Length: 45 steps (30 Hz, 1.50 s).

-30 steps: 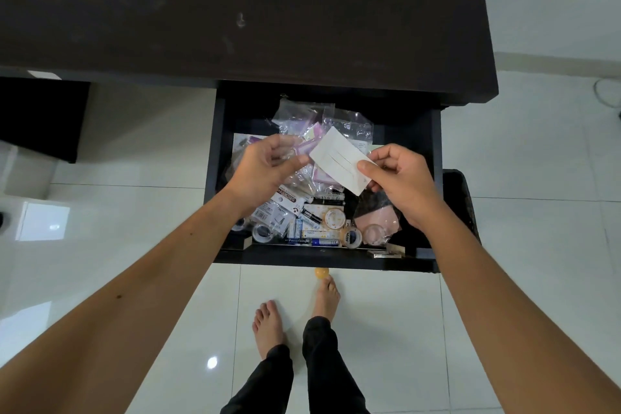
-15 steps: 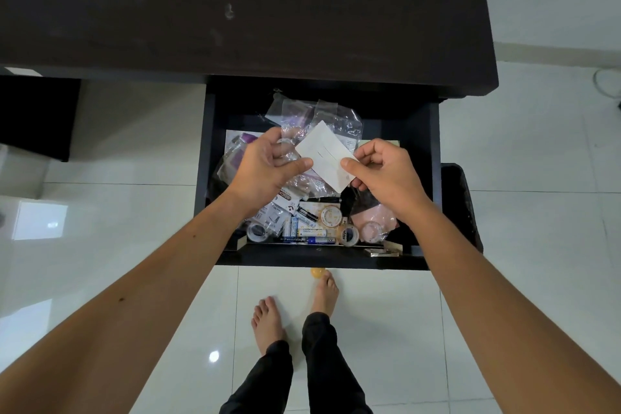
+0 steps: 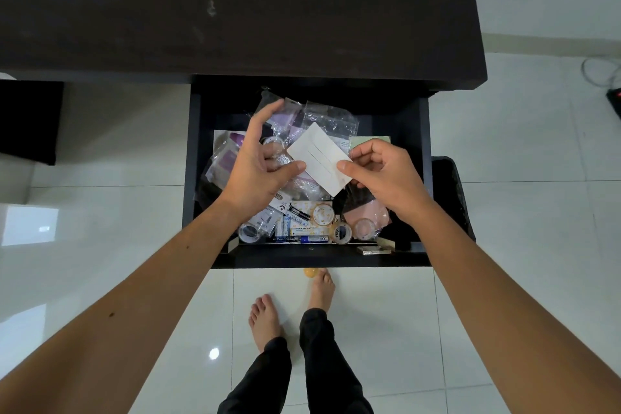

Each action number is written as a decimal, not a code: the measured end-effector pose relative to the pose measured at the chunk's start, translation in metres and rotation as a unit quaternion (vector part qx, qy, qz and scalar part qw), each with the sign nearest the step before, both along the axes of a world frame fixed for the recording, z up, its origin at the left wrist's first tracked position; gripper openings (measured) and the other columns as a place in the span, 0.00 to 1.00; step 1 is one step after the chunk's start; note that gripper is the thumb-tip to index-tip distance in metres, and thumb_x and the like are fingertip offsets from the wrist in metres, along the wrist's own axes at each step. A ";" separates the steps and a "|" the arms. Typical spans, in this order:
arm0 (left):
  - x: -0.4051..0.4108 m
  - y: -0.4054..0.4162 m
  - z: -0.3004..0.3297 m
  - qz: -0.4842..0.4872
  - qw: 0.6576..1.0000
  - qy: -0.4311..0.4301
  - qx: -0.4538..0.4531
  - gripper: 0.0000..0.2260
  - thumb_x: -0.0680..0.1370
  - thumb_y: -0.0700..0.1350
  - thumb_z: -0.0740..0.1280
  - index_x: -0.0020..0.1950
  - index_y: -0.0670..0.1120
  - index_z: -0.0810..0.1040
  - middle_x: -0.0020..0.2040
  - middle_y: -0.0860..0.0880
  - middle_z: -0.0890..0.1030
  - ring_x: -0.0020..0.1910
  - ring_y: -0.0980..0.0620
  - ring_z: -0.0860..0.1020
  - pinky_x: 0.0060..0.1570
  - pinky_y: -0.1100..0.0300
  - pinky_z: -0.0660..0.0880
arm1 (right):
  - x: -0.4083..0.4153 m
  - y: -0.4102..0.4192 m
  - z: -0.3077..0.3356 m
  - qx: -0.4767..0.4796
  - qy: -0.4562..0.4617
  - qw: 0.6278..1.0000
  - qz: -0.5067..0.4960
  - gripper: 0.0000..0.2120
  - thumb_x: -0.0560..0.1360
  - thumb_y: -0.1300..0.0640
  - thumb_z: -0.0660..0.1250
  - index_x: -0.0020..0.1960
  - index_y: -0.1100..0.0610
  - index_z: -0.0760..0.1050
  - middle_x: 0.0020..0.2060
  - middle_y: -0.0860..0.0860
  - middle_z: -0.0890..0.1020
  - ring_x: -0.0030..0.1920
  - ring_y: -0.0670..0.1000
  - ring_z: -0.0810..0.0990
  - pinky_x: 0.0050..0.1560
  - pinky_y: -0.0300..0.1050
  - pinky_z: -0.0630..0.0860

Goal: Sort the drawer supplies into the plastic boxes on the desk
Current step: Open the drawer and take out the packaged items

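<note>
Right hand (image 3: 386, 178) pinches white card (image 3: 317, 158) above open drawer (image 3: 424, 178); left hand (image 3: 258, 168) fingers spread, thumb touching card's near-left edge.

Both my arms reach forward and inward, bare to the elbow. My right hand (image 3: 383, 175) pinches a small white card (image 3: 317, 158) — thumb on its near edge, the other fingers curled behind it. My left hand (image 3: 260, 165) hangs beside the card's left edge, fingers spread and loosely bent, thumb pointing toward the card — whether it touches I cannot tell.
</note>
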State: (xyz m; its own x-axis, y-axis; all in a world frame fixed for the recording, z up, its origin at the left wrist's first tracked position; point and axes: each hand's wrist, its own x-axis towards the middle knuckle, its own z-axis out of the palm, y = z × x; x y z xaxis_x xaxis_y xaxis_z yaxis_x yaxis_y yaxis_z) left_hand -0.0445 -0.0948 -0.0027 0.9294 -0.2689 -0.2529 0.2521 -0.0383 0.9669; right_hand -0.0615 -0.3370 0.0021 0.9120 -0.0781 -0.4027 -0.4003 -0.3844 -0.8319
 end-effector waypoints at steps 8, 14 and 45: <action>-0.001 0.015 -0.011 0.036 0.998 0.056 0.004 0.23 0.79 0.31 0.72 0.68 0.51 0.76 0.64 0.53 0.83 0.57 0.47 0.87 0.44 0.56 0.86 | -0.008 -0.026 0.006 -0.049 0.020 0.994 0.101 0.09 0.76 0.60 0.78 0.53 0.47 0.84 0.49 0.45 0.87 0.47 0.44 0.85 0.52 0.39 0.82; 0.000 0.030 -0.014 0.043 0.999 0.019 0.016 0.28 0.79 0.30 0.72 0.72 0.54 0.71 0.67 0.42 0.81 0.61 0.45 0.85 0.43 0.53 0.86 | -0.011 -0.023 0.007 -0.152 0.085 0.946 0.273 0.16 0.71 0.62 0.81 0.56 0.50 0.86 0.47 0.38 0.81 0.48 0.41 0.80 0.54 0.41 0.80; -0.005 0.037 -0.019 0.011 0.995 0.020 0.099 0.19 0.82 0.38 0.71 0.66 0.60 0.82 0.69 0.58 0.80 0.54 0.41 0.86 0.52 0.28 0.81 | -0.011 -0.016 -0.012 -0.318 -0.009 0.886 0.337 0.35 0.70 0.54 0.83 0.74 0.48 0.75 0.63 0.47 0.65 0.66 0.52 0.64 0.69 0.49 0.72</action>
